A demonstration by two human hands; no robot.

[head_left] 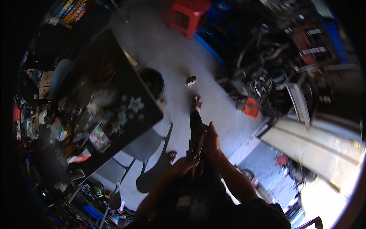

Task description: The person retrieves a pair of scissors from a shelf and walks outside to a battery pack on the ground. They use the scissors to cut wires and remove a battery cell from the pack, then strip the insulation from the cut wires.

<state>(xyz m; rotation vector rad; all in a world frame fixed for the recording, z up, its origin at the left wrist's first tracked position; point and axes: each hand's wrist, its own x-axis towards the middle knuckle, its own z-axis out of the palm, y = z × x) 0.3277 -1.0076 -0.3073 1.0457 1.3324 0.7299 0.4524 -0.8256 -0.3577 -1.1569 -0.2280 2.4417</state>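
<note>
From my post I see the left hand closed around the lower part of a dark, long object, which is in front of the body. The right hand is at its right side, thumb up; whether it grips, I cannot tell, because the area is dark and blurred. To the left stand a gray chair and a dark table with a flower pattern. Farther, on the floor, I see an orange container and a red stool.
</note>
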